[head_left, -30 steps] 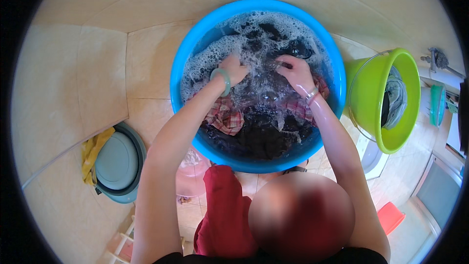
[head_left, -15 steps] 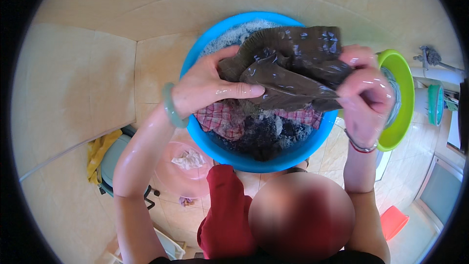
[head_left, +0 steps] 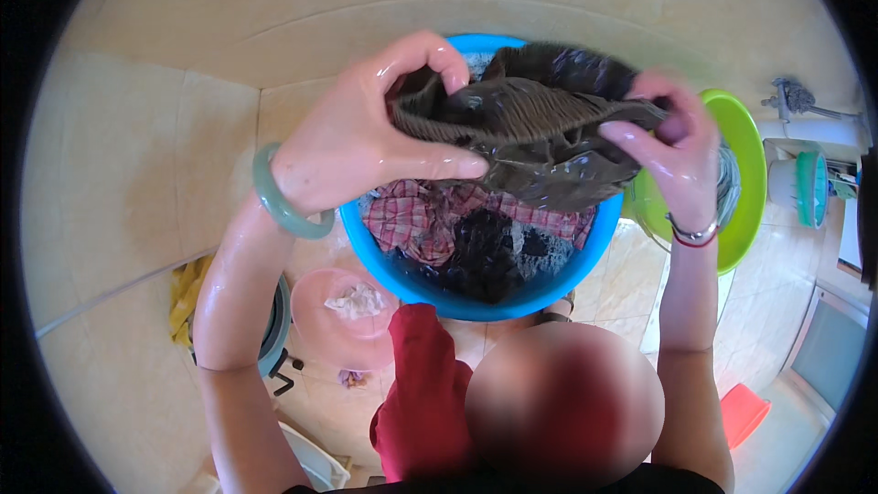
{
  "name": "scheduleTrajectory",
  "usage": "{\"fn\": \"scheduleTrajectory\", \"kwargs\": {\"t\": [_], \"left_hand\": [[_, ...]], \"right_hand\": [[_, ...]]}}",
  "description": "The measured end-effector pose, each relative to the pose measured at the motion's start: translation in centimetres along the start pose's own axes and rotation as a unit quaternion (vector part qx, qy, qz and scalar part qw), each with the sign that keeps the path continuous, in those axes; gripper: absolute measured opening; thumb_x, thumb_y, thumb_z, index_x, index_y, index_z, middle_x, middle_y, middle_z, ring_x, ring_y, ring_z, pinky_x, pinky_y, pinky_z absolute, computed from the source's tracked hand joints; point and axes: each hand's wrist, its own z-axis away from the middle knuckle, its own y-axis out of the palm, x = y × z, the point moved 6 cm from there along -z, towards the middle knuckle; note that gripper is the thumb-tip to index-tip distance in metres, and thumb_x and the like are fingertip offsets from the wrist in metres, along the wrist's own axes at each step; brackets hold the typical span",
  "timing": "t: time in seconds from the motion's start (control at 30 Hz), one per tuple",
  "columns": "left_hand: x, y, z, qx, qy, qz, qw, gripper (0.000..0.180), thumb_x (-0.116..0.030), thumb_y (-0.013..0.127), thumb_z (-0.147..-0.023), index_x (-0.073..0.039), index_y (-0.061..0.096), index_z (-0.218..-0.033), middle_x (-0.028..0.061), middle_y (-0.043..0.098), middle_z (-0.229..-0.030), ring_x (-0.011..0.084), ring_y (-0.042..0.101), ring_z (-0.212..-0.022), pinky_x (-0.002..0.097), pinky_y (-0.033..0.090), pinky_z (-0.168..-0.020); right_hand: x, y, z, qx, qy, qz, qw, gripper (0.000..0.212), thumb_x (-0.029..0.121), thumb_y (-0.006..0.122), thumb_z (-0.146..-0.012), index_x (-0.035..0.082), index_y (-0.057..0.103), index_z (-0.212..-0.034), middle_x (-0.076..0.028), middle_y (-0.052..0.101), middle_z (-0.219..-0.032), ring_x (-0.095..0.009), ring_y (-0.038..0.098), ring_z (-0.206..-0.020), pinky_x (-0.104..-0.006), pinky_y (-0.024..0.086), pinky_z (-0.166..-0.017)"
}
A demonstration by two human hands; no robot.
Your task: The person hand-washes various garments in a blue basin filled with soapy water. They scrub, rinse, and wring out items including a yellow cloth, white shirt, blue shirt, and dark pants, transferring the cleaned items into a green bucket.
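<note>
A wet, dark brown garment with a gathered elastic waistband is stretched between my hands above a blue basin. My left hand grips one end of the band, thumb in front and fingers behind. At the band's other end, my right hand pinches the fabric, slightly blurred. Below the garment, red plaid cloth and dark cloth lie in sudsy water. The garment covers much of the basin's far half.
To the right stands a lime green basin near a tap and a teal-rimmed container. A pink basin with white cloth sits lower left, beside a grey-green wheeled seat. Tiled wall rises behind.
The garment has been turned so its gathered waistband now runs across between my hands, opened wider. My left hand has shifted its hold and moved slightly left and up.
</note>
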Motion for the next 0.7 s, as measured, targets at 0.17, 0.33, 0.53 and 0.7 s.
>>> {"fn": "scheduleTrajectory", "kwargs": {"t": [0.17,0.33,0.53,0.7], "left_hand": [[6.2,1.4,2.5,0.0,-0.097,-0.05,0.994,0.063,-0.013,0.083,-0.069,-0.007,0.053,-0.124,0.0062,0.06,-0.105,0.016,0.057,-0.099,0.0306,0.046,-0.09],[11.4,4.2,3.6,-0.205,-0.202,0.399,0.871,0.064,-0.019,0.08,-0.077,-0.003,0.05,-0.132,0.011,0.063,-0.118,0.0227,0.061,-0.108,0.0347,0.049,-0.092],[4.3,5.2,2.3,-0.128,-0.006,0.13,0.983,0.086,-0.013,0.087,-0.07,0.001,0.033,-0.135,0.0122,0.053,-0.124,0.0175,0.055,-0.111,0.0335,0.047,-0.096],[3.0,2.8,2.9,-0.3,-0.066,0.011,0.952,0.049,-0.007,0.079,-0.078,0.003,0.052,-0.117,0.0079,0.066,-0.1,0.0132,0.063,-0.087,0.0271,0.053,-0.079]], "right_hand": [[-0.2,2.6,1.7,0.019,-0.257,0.149,0.955,0.027,-0.011,0.07,-0.059,0.006,0.057,-0.076,-0.008,0.056,-0.08,-0.026,0.056,-0.082,-0.0427,0.05,-0.096],[-2.0,5.8,3.8,-0.039,-0.235,0.017,0.971,0.026,-0.009,0.072,-0.062,0.005,0.057,-0.078,-0.009,0.058,-0.081,-0.027,0.058,-0.082,-0.0465,0.051,-0.094],[-0.4,10.5,2.3,0.107,-0.112,-0.284,0.946,0.034,0.006,0.063,-0.083,0.002,0.055,-0.116,-0.013,0.055,-0.118,-0.029,0.058,-0.109,-0.037,0.044,-0.098],[-1.1,9.1,1.5,0.118,-0.055,-0.495,0.859,0.065,0.018,0.055,-0.092,-0.001,0.026,-0.147,-0.016,0.03,-0.152,-0.034,0.039,-0.136,-0.0442,0.032,-0.111]]}}
